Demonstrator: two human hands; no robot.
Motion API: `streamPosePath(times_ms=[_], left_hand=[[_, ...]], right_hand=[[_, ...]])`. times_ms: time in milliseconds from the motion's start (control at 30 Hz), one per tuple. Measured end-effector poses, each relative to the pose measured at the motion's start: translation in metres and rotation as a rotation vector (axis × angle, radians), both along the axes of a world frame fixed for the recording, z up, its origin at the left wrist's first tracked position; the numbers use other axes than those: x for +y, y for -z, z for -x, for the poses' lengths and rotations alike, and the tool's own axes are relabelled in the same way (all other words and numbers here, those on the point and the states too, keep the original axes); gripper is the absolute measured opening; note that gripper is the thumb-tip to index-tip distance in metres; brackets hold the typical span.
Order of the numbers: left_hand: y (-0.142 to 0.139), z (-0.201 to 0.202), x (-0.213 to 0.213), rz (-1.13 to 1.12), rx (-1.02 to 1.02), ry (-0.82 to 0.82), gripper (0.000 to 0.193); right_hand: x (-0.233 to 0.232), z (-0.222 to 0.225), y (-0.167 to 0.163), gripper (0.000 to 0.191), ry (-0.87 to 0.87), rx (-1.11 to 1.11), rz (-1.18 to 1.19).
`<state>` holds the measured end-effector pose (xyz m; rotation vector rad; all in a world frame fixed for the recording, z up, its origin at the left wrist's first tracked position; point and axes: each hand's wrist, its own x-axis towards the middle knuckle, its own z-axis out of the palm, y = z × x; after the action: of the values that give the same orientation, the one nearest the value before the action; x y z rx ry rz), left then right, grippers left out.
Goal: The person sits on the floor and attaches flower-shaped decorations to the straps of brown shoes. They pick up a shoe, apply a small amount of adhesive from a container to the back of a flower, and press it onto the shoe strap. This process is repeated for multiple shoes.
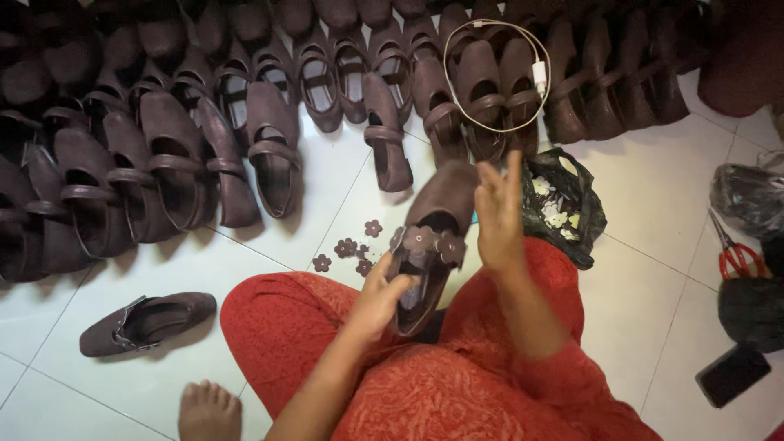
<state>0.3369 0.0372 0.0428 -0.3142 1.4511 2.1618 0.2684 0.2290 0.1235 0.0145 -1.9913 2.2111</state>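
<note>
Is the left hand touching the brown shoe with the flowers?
Touching. The head view shows the left hand gripping the brown shoe from its side, thumb on its edge.

Shoe (433, 237) in left hand (377, 300): matt brown suede-like nap, flower trims same stuff. Floor tiles (653, 188) white, glossy, smooth. Bag (563, 204) thin crinkly black plastic, shiny. Cable (498, 73) smooth white plastic. Scissors (735, 253): red plastic handles, metal blades. Clothing (457, 384) red printed cloth.

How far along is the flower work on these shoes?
Done: one brown shoe lies apart on the floor by the knee, strap decorated. In hand: left hand holds a shoe with flowers on its strap; right hand is raised, open. Left: rows of plain shoes, loose flowers on the tile.
</note>
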Motion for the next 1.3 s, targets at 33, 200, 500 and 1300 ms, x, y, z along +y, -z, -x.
streamPosePath(times_ms=[33, 200, 500, 1300], left_hand=[[0.004, 0.000, 0.003, -0.049, 0.031, -0.090, 0.057], [-0.015, 0.001, 0.013, -0.086, -0.025, -0.310, 0.058], [-0.079, 0.007, 0.011, 0.026, 0.202, -0.287, 0.060], [-0.057, 0.005, 0.012, 0.322, 0.310, -0.354, 0.104]], right_hand=[[-0.002, -0.005, 0.000, 0.079, 0.044, 0.135, -0.148], [-0.017, -0.027, -0.007, 0.095, 0.082, 0.625, -0.912], [-0.038, -0.024, -0.013, 0.081, 0.147, 0.767, -0.946], [-0.052, -0.029, -0.005, 0.125, 0.163, 0.202, -0.554]])
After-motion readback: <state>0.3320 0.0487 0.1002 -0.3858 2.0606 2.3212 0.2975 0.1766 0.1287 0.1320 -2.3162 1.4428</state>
